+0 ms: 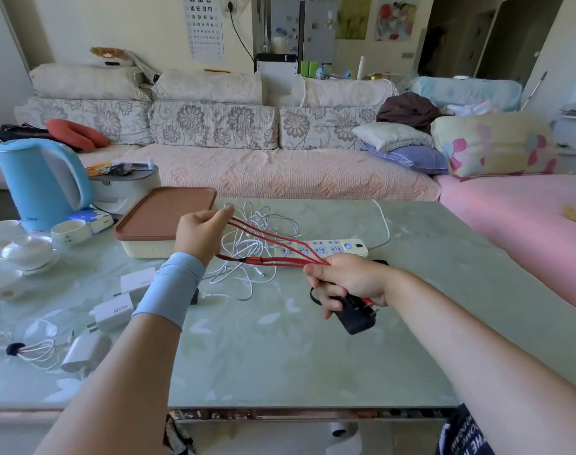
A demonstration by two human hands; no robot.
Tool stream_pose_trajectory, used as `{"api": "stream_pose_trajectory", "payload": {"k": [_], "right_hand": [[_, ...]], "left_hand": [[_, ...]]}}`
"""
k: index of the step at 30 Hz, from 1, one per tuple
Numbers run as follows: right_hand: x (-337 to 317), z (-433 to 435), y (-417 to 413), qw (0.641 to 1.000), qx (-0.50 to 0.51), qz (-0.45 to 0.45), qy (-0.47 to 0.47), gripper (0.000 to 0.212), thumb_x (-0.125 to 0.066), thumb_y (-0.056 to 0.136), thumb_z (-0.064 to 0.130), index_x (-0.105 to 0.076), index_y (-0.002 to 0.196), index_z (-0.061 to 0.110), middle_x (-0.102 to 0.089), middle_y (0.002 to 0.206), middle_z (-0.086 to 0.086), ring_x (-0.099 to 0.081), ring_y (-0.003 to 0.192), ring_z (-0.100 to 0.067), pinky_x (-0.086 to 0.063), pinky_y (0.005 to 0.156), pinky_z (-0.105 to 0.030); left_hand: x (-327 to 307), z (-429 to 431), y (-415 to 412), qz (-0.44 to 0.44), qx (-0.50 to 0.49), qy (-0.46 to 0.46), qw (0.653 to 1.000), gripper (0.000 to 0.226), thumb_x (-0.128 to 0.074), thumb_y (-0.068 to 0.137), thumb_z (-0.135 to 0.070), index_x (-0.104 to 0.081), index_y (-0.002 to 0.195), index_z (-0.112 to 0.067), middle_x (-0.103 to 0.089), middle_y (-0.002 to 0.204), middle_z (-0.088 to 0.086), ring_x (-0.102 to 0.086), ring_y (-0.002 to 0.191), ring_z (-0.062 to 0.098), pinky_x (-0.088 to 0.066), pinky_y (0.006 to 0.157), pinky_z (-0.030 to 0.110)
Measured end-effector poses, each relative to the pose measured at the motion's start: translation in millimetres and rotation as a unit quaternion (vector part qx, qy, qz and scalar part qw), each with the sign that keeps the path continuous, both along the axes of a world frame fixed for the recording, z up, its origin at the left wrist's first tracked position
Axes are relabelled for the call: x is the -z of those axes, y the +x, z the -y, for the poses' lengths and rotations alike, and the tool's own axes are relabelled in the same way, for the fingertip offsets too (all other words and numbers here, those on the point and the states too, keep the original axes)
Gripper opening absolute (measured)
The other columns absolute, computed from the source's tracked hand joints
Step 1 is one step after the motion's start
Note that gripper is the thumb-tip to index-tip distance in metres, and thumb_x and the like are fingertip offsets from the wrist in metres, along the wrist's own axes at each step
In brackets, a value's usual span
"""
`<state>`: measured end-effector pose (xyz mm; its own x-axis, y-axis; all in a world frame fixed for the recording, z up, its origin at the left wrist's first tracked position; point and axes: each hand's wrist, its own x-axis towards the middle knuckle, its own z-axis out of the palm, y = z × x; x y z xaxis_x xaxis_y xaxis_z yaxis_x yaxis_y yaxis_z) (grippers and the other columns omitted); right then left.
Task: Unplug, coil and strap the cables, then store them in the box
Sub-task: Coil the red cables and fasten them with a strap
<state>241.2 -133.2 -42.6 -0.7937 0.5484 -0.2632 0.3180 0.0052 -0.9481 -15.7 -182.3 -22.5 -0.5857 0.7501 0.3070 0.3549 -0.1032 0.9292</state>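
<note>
A red cable is stretched in several strands between my two hands above the table. My left hand grips one end of its loops. The other end is pinched by my right hand, which also holds a black plug adapter and a black strap. Under the red strands lies a tangle of white cables. A white power strip sits behind my right hand. The cream box with a brown lid stands closed behind my left hand.
White chargers and a strapped white cable coil lie at the left front. A blue kettle, cups and dishes crowd the left back. The glass table's front edge is near me. A sofa runs behind the table.
</note>
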Motion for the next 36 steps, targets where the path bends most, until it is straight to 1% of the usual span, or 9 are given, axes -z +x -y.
{"api": "stream_pose_trajectory", "payload": {"k": [6, 8, 11, 15, 18, 21, 24, 27, 36], "right_hand": [[7.8, -19.1, 9.2, 0.999, -0.007, -0.007, -0.031, 0.033, -0.044, 0.101, 0.042, -0.046, 0.084, 0.014, -0.026, 0.05, 0.002, -0.037, 0.045, -0.017, -0.054, 0.063, -0.038], [8.8, -22.8, 11.3, 1.0, -0.012, 0.01, -0.009, 0.032, -0.04, 0.104, 0.038, -0.044, 0.083, 0.014, -0.027, 0.05, 0.002, -0.037, 0.043, -0.016, -0.053, 0.059, -0.036], [9.6, -21.5, 12.0, 0.998, -0.029, 0.052, 0.009, 0.032, -0.037, 0.106, 0.035, -0.045, 0.082, 0.015, -0.028, 0.049, 0.003, -0.038, 0.042, -0.015, -0.052, 0.056, -0.032], [8.7, -17.0, 5.6, 0.994, -0.055, 0.096, 0.021, 0.032, -0.041, 0.105, 0.036, -0.047, 0.081, 0.016, -0.03, 0.049, 0.003, -0.038, 0.042, -0.016, -0.051, 0.056, -0.031], [5.8, -15.8, 0.9, 0.995, -0.057, 0.081, 0.03, 0.033, -0.043, 0.104, 0.036, -0.048, 0.078, 0.016, -0.028, 0.051, 0.0, -0.038, 0.042, -0.017, -0.05, 0.058, -0.032], [5.0, -18.7, 0.6, 0.997, -0.041, 0.044, 0.046, 0.034, -0.039, 0.106, 0.032, -0.047, 0.077, 0.016, -0.027, 0.053, -0.003, -0.04, 0.043, -0.019, -0.049, 0.059, -0.034], [7.8, -27.1, 6.3, 0.998, -0.002, 0.029, 0.061, 0.033, -0.04, 0.106, 0.035, -0.048, 0.082, 0.014, -0.029, 0.052, -0.002, -0.042, 0.044, -0.02, -0.048, 0.06, -0.034], [13.2, -34.3, 13.0, 0.997, 0.045, 0.008, 0.056, 0.037, -0.046, 0.102, 0.041, -0.048, 0.078, 0.014, -0.032, 0.05, -0.001, -0.043, 0.044, -0.02, -0.048, 0.057, -0.033], [26.3, -42.4, 8.9, 0.98, 0.163, -0.026, 0.111, 0.036, -0.047, 0.103, 0.035, -0.051, 0.077, 0.011, -0.036, 0.046, 0.001, -0.046, 0.042, -0.022, -0.041, 0.054, -0.03]], "left_hand": [[23.2, -16.4, -12.0, -0.011, 0.095, -0.123, 0.988, 0.031, -0.054, 0.095, -0.016, -0.06, 0.067, -0.004, -0.038, 0.049, 0.006, -0.034, 0.032, 0.014, -0.043, 0.041, 0.023], [31.5, -19.2, -15.9, -0.003, 0.165, -0.221, 0.961, 0.018, -0.051, 0.097, -0.009, -0.061, 0.083, -0.008, -0.038, 0.049, 0.003, -0.036, 0.033, 0.017, -0.04, 0.036, 0.022], [33.2, -16.1, -9.9, -0.139, 0.225, -0.359, 0.895, 0.029, -0.045, 0.094, 0.002, -0.062, 0.101, -0.021, -0.059, 0.071, 0.006, -0.064, 0.053, 0.025, -0.054, 0.051, 0.028], [23.3, -22.1, 13.1, -0.34, 0.159, -0.203, 0.904, 0.04, -0.049, 0.086, 0.006, -0.06, 0.108, -0.025, -0.064, 0.093, -0.008, -0.066, 0.087, 0.018, -0.052, 0.082, 0.028], [9.9, -19.8, 44.1, -0.233, 0.199, -0.042, 0.951, 0.024, -0.06, 0.086, -0.002, -0.059, 0.101, -0.021, -0.069, 0.093, -0.007, -0.065, 0.085, 0.011, -0.05, 0.084, 0.022], [14.6, -17.6, 71.1, -0.116, 0.377, -0.143, 0.908, 0.024, -0.067, 0.089, -0.017, -0.058, 0.111, -0.02, -0.072, 0.098, -0.003, -0.068, 0.088, 0.011, -0.052, 0.087, 0.026], [25.8, -22.4, 77.2, -0.086, 0.405, -0.207, 0.887, 0.02, -0.059, 0.095, -0.027, -0.065, 0.104, -0.011, -0.068, 0.077, -0.003, -0.066, 0.065, 0.019, -0.054, 0.083, 0.042], [25.7, -27.5, 80.2, 0.047, 0.399, -0.263, 0.877, 0.024, -0.051, 0.099, -0.027, -0.064, 0.097, -0.006, -0.043, 0.061, -0.003, -0.038, 0.049, 0.011, -0.058, 0.075, 0.041], [23.6, -38.6, 79.7, 0.031, 0.337, -0.364, 0.868, 0.037, -0.051, 0.096, -0.046, -0.049, 0.078, -0.013, -0.052, 0.062, 0.0, -0.051, 0.053, 0.019, -0.051, 0.058, 0.03]]}}
